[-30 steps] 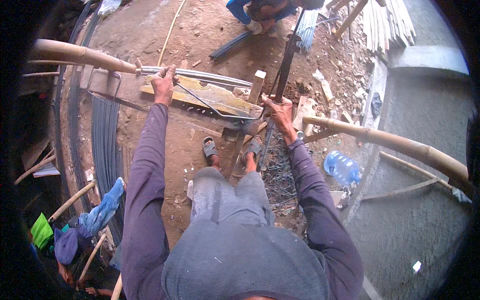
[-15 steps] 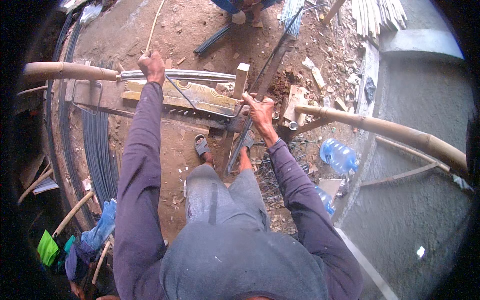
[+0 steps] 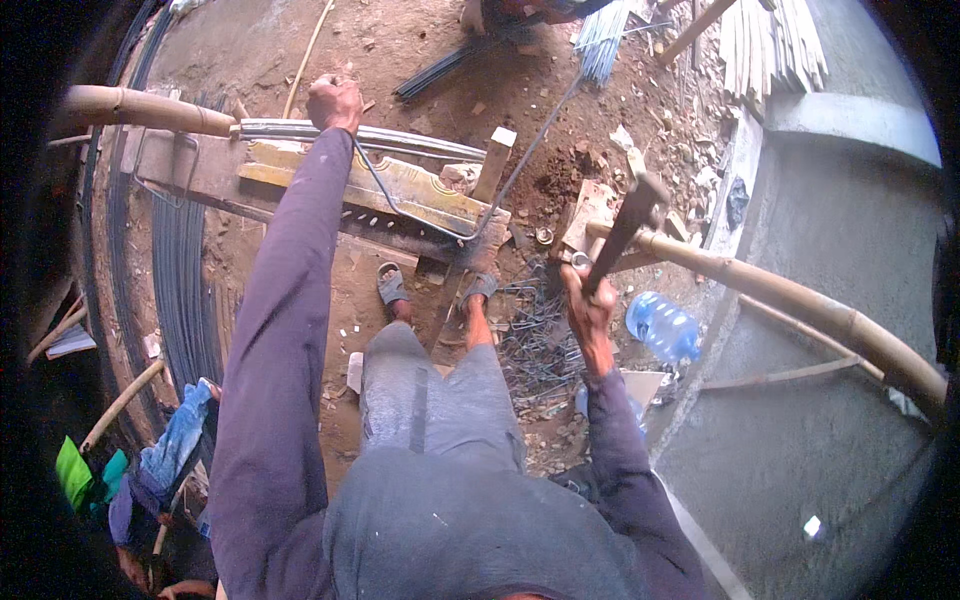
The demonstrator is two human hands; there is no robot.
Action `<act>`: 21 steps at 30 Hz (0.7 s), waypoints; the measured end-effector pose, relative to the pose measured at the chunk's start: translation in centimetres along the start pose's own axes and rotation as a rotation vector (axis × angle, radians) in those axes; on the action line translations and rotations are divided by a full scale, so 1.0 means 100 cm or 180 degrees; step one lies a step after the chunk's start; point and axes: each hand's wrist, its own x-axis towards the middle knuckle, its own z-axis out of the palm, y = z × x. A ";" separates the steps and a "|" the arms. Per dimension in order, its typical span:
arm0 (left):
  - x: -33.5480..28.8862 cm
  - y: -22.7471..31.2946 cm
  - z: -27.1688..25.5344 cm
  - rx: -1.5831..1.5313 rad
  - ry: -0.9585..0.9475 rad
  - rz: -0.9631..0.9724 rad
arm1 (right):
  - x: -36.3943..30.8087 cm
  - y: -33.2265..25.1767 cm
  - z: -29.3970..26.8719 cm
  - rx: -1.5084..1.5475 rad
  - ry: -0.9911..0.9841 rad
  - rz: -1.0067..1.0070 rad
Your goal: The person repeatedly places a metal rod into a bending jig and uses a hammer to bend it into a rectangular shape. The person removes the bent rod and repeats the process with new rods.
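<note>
My left hand (image 3: pixel 335 102) is closed round a thin steel rod (image 3: pixel 385 195) above the far side of a wooden bench (image 3: pixel 215 170). The rod runs down to a bend at the bench's right end, then slants up and away to the right. My right hand (image 3: pixel 592 305) grips a dark metal bending bar (image 3: pixel 626 228), which is raised to the right of the bench, apart from the rod. A yellow-painted wooden block (image 3: pixel 350 182) lies along the bench, with a short upright wooden post (image 3: pixel 494 165) by its right end. At the bench's left is a bent rod frame (image 3: pixel 190 175).
Bamboo poles (image 3: pixel 800 275) (image 3: pixel 160 110) reach in at both sides. Clear blue water bottles (image 3: pixel 662 325) lie right of my legs, near a pile of bent steel pieces (image 3: pixel 540 335). Long rods (image 3: pixel 183 290) lie at left. Other people are at the far edge and lower left.
My right hand has swung the bending bar off the rod, to the right and nearer me. The rod's bent far part now shows in full. My left hand still holds the rod.
</note>
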 end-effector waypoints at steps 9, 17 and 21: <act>0.002 -0.012 0.012 -0.0093 -0.0342 -0.0224 | -0.051 0.040 -0.043 -0.1299 -0.1667 -0.0353; 0.002 -0.011 0.026 -0.0016 -0.0224 -0.0291 | -0.009 0.065 -0.033 -0.1534 -0.2061 -0.0778; -0.002 -0.011 0.010 -0.0061 -0.0451 -0.0376 | -0.005 0.077 -0.022 -0.1547 -0.2023 -0.0837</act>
